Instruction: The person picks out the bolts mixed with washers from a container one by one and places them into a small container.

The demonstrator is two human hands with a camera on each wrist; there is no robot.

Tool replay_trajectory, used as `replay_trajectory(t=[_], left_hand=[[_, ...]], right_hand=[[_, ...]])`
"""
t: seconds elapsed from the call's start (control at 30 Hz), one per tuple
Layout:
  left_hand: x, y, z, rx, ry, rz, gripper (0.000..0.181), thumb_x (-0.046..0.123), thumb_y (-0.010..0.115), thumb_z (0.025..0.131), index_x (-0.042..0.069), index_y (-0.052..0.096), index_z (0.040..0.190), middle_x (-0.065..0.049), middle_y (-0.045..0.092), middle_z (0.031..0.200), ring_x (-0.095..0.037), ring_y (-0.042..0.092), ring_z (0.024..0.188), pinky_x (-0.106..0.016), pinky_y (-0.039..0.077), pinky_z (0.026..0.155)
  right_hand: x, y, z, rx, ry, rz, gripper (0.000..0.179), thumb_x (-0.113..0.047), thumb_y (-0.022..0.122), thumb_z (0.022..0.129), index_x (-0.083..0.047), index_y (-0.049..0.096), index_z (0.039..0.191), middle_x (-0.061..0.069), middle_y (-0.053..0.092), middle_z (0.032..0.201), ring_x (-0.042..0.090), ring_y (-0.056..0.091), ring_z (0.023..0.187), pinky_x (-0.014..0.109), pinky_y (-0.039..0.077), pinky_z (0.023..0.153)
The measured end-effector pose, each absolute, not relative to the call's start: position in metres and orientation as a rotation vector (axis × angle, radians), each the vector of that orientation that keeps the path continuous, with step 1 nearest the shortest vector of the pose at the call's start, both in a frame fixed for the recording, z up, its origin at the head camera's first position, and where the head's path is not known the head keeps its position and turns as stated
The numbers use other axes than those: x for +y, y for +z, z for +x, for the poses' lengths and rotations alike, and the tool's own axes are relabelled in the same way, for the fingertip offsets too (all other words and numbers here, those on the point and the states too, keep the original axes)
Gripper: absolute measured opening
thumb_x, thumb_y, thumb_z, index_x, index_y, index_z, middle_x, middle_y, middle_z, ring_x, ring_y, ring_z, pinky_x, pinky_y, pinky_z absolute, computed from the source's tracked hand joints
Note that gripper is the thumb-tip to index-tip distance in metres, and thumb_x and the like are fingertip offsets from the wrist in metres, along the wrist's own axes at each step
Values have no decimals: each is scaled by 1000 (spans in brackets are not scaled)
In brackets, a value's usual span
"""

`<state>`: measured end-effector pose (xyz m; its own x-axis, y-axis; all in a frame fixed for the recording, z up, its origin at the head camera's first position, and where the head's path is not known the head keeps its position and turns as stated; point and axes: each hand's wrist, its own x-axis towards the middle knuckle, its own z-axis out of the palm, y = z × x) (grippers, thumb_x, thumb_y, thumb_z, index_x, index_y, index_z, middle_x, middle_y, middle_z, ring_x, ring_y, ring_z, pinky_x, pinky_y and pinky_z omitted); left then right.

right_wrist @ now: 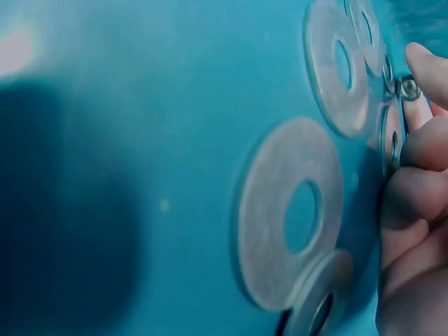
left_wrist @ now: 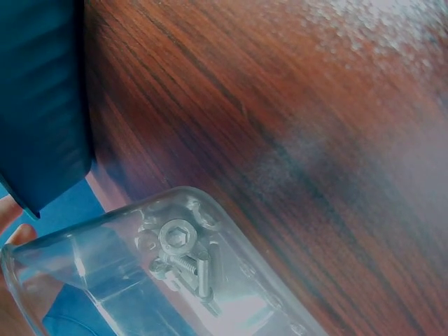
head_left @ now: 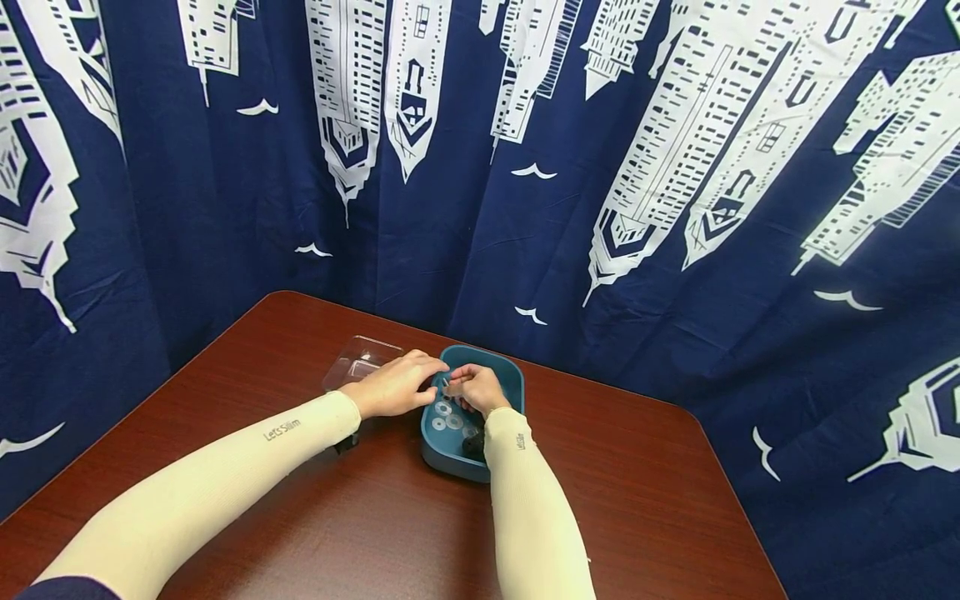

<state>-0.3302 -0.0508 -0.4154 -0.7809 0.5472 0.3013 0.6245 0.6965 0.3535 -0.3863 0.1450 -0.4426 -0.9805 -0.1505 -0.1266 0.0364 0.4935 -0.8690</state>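
My right hand [head_left: 477, 387] reaches into a blue plastic bin [head_left: 510, 368] and pinches a small bolt [right_wrist: 409, 88] between thumb and finger, low near the bin's floor. Several flat metal washers [right_wrist: 290, 213] lie in the bin close to that hand. From the left, my left hand [head_left: 397, 385] reaches to the bin's left rim, fingers fairly straight and holding nothing visible. Beside it a clear plastic container [head_left: 347, 367] rests on the table; in the left wrist view it holds several socket-head bolts [left_wrist: 177, 238].
A dark object [head_left: 473, 447] lies in the near end of the bin, partly hidden by the right forearm. The brown wooden table [head_left: 630, 483] runs back to a navy curtain [head_left: 450, 242] printed with white buildings.
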Motion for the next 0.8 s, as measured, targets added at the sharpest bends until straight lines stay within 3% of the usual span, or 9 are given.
replay_trajectory(t=[0.8], left_hand=[[-51,-412,-327,-2737,-640,-959,46,25,61,98,8,58,140,-7,60,141,-24,53,127,-41,45,110]], right_hand=[[148,-448,-389,2685,-1440,-75,23,2,79,79,-7,71,99,3,69,82,15,53,51,25,41,43]])
